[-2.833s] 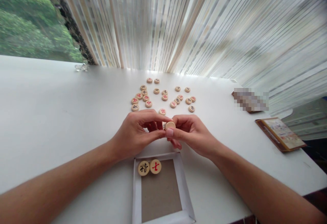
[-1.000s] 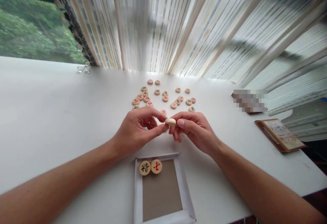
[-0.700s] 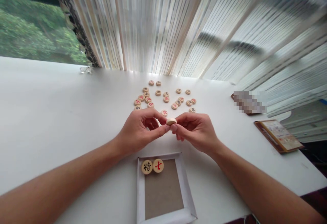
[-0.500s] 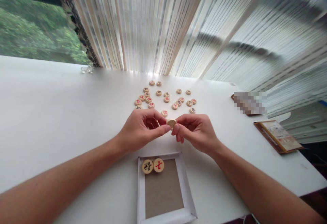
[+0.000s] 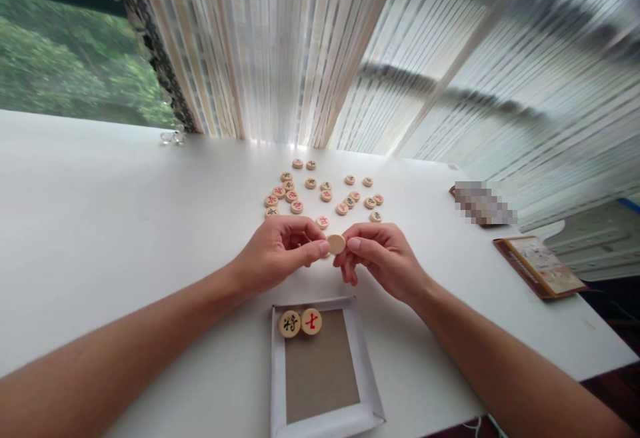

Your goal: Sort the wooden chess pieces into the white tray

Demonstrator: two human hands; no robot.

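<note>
Between my two hands is a round wooden Chinese chess piece [image 5: 337,245], its plain side facing me. My left hand [image 5: 280,251] pinches its left edge between thumb and fingers. On the opposite edge, the thumb and forefinger of my right hand [image 5: 383,255] close on the same piece. Just beyond the fingers lies a piece with a red character [image 5: 323,222]. Nearer to me sits a shallow white box [image 5: 367,365] with a brown base; a black-marked piece [image 5: 289,324] and a red-marked piece [image 5: 311,321] rest side by side in its far left corner.
Several more chess pieces [image 5: 326,195] are scattered over the white table [image 5: 150,225] beyond my hands. A brown booklet or box [image 5: 543,268] lies at the right, with a blurred-out item [image 5: 483,203] behind it. A string curtain [image 5: 280,58] hangs along the far edge.
The held piece has tilted so that more of its plain face shows. My right thumb has moved slightly up and right onto its edge. The box and its pieces stay put.
</note>
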